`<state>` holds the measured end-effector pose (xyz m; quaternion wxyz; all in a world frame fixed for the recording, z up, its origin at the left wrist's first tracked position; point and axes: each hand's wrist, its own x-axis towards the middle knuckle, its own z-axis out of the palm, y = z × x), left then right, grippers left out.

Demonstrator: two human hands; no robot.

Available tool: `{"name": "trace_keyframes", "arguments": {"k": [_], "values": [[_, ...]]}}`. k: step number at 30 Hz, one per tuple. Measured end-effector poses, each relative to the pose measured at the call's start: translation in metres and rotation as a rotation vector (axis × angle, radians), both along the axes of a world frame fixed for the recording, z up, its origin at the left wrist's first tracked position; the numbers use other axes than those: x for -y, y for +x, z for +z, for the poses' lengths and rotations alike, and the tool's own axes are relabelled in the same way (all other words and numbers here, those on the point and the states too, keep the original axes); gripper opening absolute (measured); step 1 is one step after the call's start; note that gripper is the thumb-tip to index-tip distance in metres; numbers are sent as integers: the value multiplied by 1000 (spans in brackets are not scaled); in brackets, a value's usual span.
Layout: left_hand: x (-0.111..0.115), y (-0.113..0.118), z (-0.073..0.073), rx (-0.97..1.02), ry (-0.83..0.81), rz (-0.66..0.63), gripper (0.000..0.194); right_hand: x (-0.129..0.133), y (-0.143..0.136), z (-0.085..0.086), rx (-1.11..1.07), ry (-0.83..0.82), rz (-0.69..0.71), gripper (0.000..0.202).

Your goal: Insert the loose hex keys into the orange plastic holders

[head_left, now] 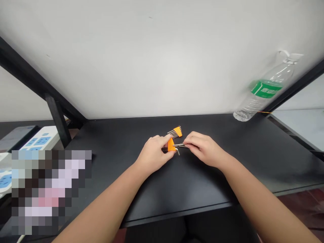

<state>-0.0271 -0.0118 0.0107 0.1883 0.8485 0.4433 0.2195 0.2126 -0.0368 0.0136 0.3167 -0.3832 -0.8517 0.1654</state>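
My left hand is closed round an orange hex key holder, its thumb and fingers gripping the sides. A short bent key end sticks out of the holder on the right. Between the thumb and fingers of my right hand is a thin metal hex key, its left end at the holder. Part of that key is hidden by my right fingers. Just behind my hands, a second orange holder with several hex keys in it lies on the black table.
At the back right, a clear plastic bottle with a green label stands by the white wall. White power strips with blue sockets are at the left, near a black frame bar. A blurred-out patch covers the lower left.
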Motion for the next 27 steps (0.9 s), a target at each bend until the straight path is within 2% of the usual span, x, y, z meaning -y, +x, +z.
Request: {"name": "trace_keyframes", "arguments": {"k": [11, 27], "values": [[1, 2, 0, -13, 35, -17, 16, 3, 3, 8, 17, 26, -22, 22], [0, -1, -9, -44, 92, -48, 26, 6, 8, 9, 55, 16, -29, 23]]}}
